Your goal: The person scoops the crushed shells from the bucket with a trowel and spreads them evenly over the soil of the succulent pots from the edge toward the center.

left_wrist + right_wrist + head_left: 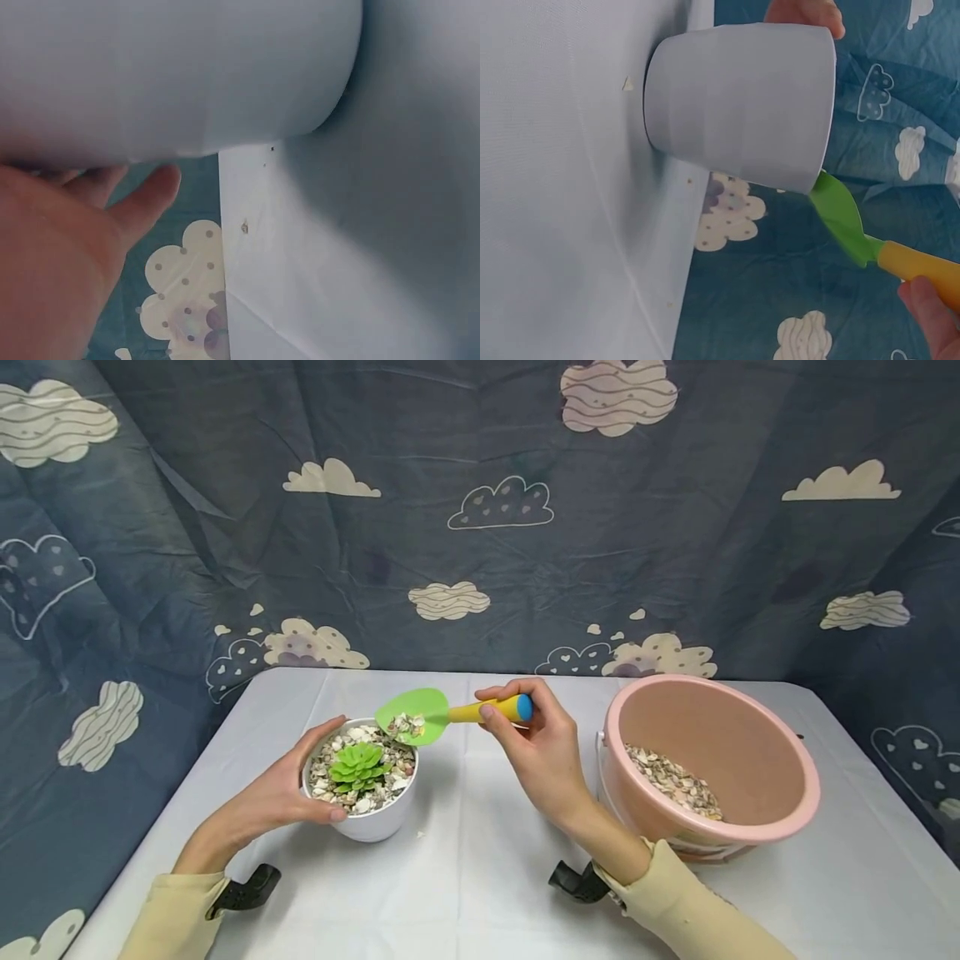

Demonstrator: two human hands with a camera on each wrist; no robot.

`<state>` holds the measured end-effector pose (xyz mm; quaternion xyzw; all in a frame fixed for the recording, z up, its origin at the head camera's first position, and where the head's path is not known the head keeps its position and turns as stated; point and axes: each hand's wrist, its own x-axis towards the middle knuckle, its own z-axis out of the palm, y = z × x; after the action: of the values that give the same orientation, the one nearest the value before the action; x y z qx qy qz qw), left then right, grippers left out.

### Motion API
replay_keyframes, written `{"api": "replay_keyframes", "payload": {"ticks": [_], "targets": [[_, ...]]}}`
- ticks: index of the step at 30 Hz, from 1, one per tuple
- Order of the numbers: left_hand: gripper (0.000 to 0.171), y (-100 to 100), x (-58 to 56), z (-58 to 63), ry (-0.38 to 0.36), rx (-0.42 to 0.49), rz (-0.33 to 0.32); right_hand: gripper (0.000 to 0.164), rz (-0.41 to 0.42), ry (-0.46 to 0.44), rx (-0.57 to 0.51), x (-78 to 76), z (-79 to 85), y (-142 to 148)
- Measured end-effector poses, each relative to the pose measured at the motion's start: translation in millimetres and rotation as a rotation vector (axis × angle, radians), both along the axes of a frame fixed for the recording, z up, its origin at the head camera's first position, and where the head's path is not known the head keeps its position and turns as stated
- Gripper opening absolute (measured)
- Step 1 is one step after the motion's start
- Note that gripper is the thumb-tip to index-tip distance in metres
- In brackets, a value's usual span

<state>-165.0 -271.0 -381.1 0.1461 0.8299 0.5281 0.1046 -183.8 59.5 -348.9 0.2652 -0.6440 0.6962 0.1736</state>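
Note:
A white flowerpot [375, 825] stands left of the middle, filled with pebbly bits [390, 752] around a green succulent [358, 767]. My left hand [288, 785] holds the pot from its left side, thumb at the front and fingers behind the rim. In my right hand [543, 752], the fingers and thumb grip the yellow, blue-ended handle of a small trowel [487, 710]. Its green blade [427, 702] carries a small heap of bits and overlaps the pot's right back rim. From the right wrist view, the blade [838, 217] is tilted at the rim.
A pink bucket [806, 793] stands on the right, with more bits [675, 783] lying in it and a white handle hanging down. A few crumbs [244, 227] lie on the white tablecloth [465, 893]. Behind hangs a dark cloud-patterned cloth [420, 552].

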Motion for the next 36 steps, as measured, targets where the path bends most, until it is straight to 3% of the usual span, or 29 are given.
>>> {"api": "replay_keyframes", "payload": {"ticks": [9, 17, 27, 36], "targets": [[0.11, 10.1, 6.4, -3.0, 0.023, 0.001, 0.115, 0.021, -0.058, 0.021, 0.072, 4.1, 1.3, -0.8], [0.115, 17.5, 11.4, -3.7, 0.066, 0.019, 0.155, 0.019, -0.086, 0.156, 0.145, 9.9, 3.1, -6.3], [0.116, 18.5, 15.1, -6.4, 0.077, 0.029, 0.162, 0.021, -0.027, 0.23, 0.174, 13.9, 0.1, -8.6], [0.116, 18.4, 15.0, -6.7, 0.077, 0.026, 0.17, 0.028, -0.036, 0.309, 0.201, 16.6, -0.6, -8.2]]}}
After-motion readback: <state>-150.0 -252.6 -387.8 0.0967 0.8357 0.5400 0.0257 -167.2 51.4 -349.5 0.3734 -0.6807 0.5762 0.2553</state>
